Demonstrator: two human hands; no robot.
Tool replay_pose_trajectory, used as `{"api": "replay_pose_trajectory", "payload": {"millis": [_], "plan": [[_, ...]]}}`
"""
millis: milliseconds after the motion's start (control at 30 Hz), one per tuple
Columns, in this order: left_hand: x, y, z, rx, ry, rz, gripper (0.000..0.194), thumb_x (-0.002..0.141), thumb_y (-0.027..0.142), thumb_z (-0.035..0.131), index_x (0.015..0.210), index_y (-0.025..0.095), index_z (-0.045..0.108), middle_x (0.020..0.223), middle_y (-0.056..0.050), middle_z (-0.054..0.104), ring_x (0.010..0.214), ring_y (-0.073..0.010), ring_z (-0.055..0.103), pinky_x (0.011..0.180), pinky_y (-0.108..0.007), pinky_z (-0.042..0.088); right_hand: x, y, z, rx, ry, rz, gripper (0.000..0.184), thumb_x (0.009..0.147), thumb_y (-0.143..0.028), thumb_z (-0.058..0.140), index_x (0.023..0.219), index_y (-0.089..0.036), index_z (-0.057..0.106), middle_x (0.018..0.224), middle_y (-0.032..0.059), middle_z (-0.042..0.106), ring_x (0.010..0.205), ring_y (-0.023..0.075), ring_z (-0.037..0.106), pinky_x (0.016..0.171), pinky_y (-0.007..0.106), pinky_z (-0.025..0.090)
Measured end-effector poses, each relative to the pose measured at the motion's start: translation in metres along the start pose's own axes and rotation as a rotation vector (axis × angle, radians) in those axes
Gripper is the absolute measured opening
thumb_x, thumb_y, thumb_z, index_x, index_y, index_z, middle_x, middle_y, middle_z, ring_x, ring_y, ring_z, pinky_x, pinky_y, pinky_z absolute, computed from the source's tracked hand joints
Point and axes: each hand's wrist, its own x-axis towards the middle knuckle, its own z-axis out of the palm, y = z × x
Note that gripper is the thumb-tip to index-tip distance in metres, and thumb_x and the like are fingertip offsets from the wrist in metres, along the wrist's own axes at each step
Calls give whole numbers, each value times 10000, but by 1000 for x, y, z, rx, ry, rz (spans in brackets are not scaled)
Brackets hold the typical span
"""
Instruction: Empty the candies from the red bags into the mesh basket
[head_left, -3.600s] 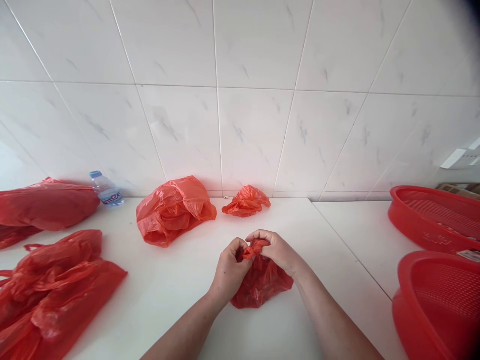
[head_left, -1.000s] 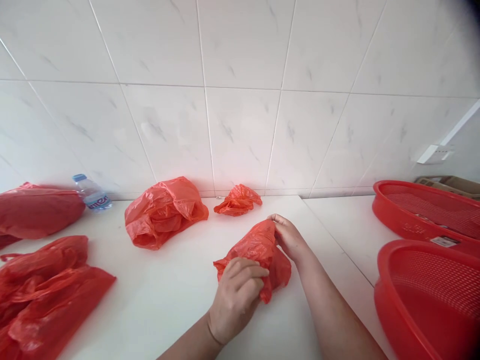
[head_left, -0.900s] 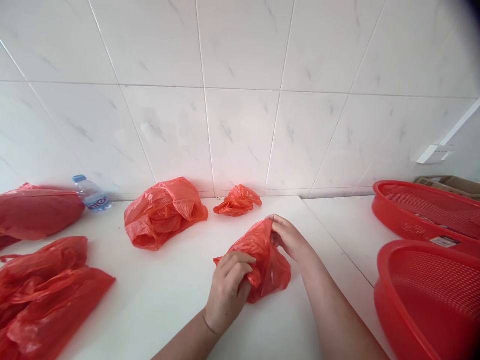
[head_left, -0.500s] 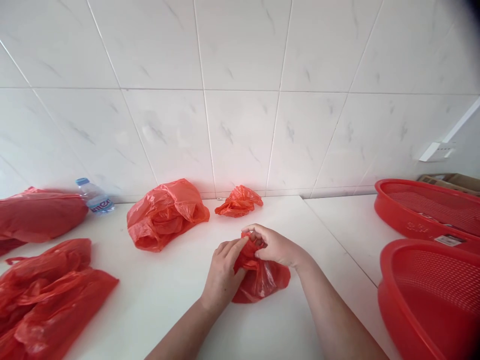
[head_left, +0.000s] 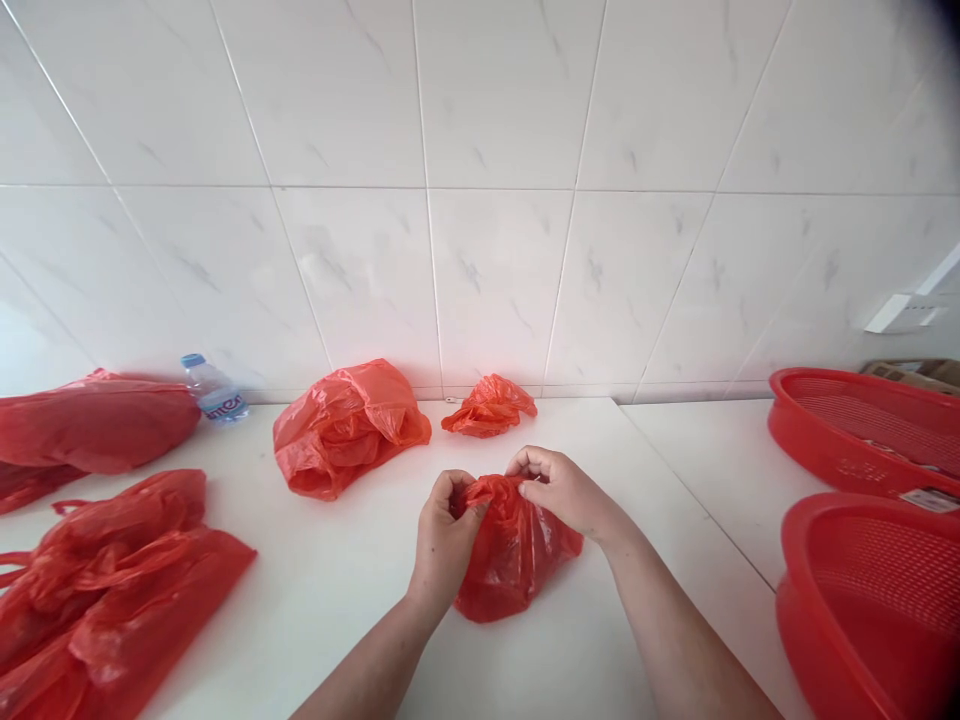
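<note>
A small red plastic bag [head_left: 514, 555] rests on the white counter [head_left: 337, 590] in front of me. My left hand [head_left: 442, 535] pinches the bag's top edge on its left side. My right hand [head_left: 566, 490] pinches the same top edge on its right side. Both hands are closed on the plastic, and the bag's body bulges below them. What is inside the bag is hidden.
A larger red bag [head_left: 349, 425] and a small crumpled one [head_left: 490, 406] lie near the tiled wall. More red bags [head_left: 112, 590] pile up at the left beside a water bottle [head_left: 214, 392]. Two red mesh baskets [head_left: 862, 575] stand at the right.
The hands spread the bag out flat a second ago, then gathered it. Now both pinch its top edge, slightly apart, with the bag hanging lower and fuller.
</note>
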Motion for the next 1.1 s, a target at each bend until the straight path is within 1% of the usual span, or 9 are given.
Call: {"api": "replay_pose_trajectory", "payload": {"millis": [167, 267, 400, 567, 700, 767, 900, 1000, 1100], "plan": [[-4, 4, 1, 90, 112, 81, 107, 756, 171, 562, 745, 222, 468, 686, 67, 468, 617, -99, 425, 585, -200, 373, -5, -8, 5, 38, -135, 20, 338, 673, -167, 619, 991, -247, 536, 886, -23, 621, 750, 134, 570, 664, 250, 447], [-8, 4, 2, 120, 125, 155, 111, 751, 153, 553, 736, 219, 464, 679, 64, 461, 613, -101, 409, 584, -203, 365, -2, -3, 14, -178, 24, 78, 207, 687, -180, 579, 883, -247, 559, 743, -33, 616, 613, 124, 530, 542, 226, 380], [-13, -1, 4, 148, 31, 226, 90, 761, 145, 538, 741, 215, 486, 668, 59, 482, 594, -102, 407, 570, -208, 362, 5, 5, 24, -340, 274, 81, 60, 706, -186, 512, 717, -232, 548, 670, -21, 607, 588, 131, 511, 519, 229, 323], [-14, -8, 3, 193, -29, 265, 140, 766, 111, 520, 846, 225, 538, 739, 41, 565, 633, -112, 479, 607, -219, 400, 8, 4, 29, -334, 337, 33, 83, 714, -172, 474, 727, -236, 525, 657, -28, 587, 597, 130, 498, 551, 232, 332], [-13, -8, 0, 225, -45, 266, 456, 768, 98, 508, 1189, 270, 491, 889, 12, 639, 744, -142, 572, 690, -251, 451, 7, 3, 31, -213, 391, -56, 82, 698, -214, 532, 751, -237, 474, 647, -51, 546, 588, 122, 469, 545, 220, 349], [-12, -6, -1, 245, -78, 275, 524, 765, 80, 489, 1248, 283, 487, 1028, -12, 656, 883, -165, 600, 792, -279, 457, 7, 2, 30, -186, 394, -94, 101, 692, -203, 530, 686, -229, 432, 600, -64, 493, 562, 112, 431, 526, 212, 340], [-9, 4, -1, 195, -122, 240, 447, 803, 92, 443, 1195, 272, 557, 1146, -28, 640, 1014, -185, 586, 881, -293, 437, 4, -1, 28, -162, 354, -145, 85, 688, -144, 493, 710, -226, 495, 652, -53, 550, 606, 117, 499, 559, 214, 389], [-8, 10, -1, 109, -171, 172, 297, 864, 185, 439, 1112, 240, 593, 1002, -28, 663, 879, -174, 596, 786, -271, 455, 3, -2, 28, -147, 337, -178, 205, 693, -123, 484, 848, -236, 556, 791, -23, 633, 719, 142, 586, 628, 235, 444], [-8, 11, 0, 54, -208, 105, 197, 879, 299, 468, 790, 184, 601, 721, 5, 588, 647, -130, 495, 598, -225, 403, 5, 3, 30, -260, 465, -239, 237, 698, -108, 472, 873, -235, 570, 847, -3, 646, 786, 157, 596, 698, 262, 453]]}}
